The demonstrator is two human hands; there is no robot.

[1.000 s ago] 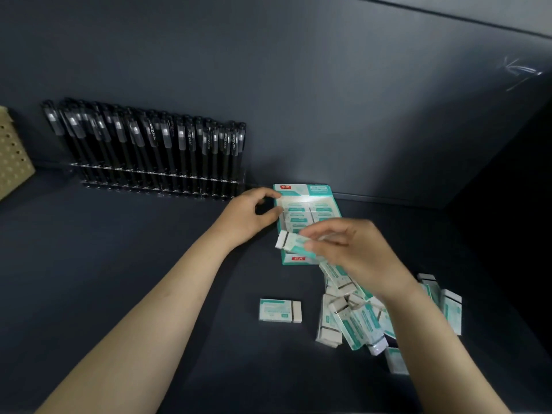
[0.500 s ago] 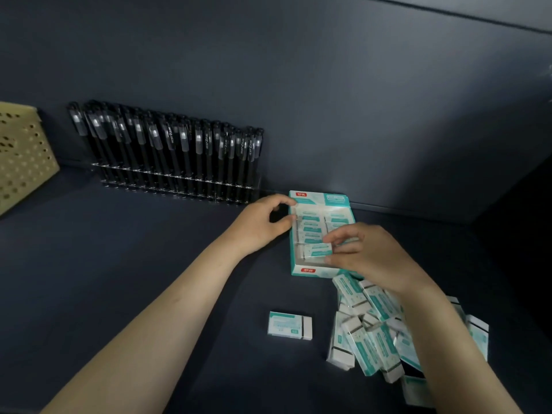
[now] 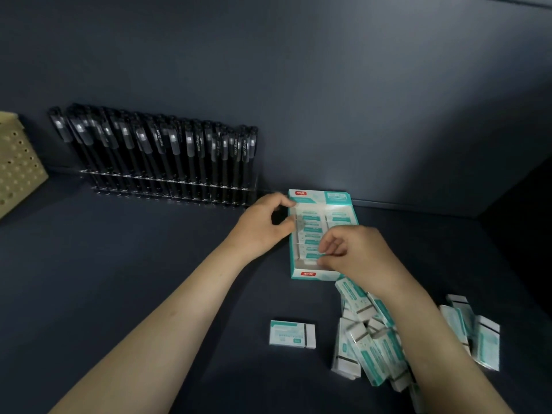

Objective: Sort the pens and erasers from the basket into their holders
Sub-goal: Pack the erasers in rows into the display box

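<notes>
A teal and white eraser box (image 3: 321, 195) lies open on the dark surface, with several wrapped erasers in two rows inside. My left hand (image 3: 263, 225) grips the box's left wall between thumb and fingers. My right hand (image 3: 352, 252) is over the near part of the box and pinches an eraser (image 3: 310, 256) down into the left row. A loose pile of erasers (image 3: 367, 345) lies below my right forearm, and one single eraser (image 3: 292, 334) lies apart to its left. Black pens (image 3: 167, 150) stand in a clear rack at the back left.
A tan perforated basket (image 3: 15, 162) sits at the far left edge. A dark wall rises right behind the pen rack and the box. More erasers (image 3: 475, 330) lie at the right of my forearm, near a dark side wall.
My right hand carried an eraser from above the box's near end down into the box's left row. My left hand stayed on the box's left wall. The view shifted slightly.
</notes>
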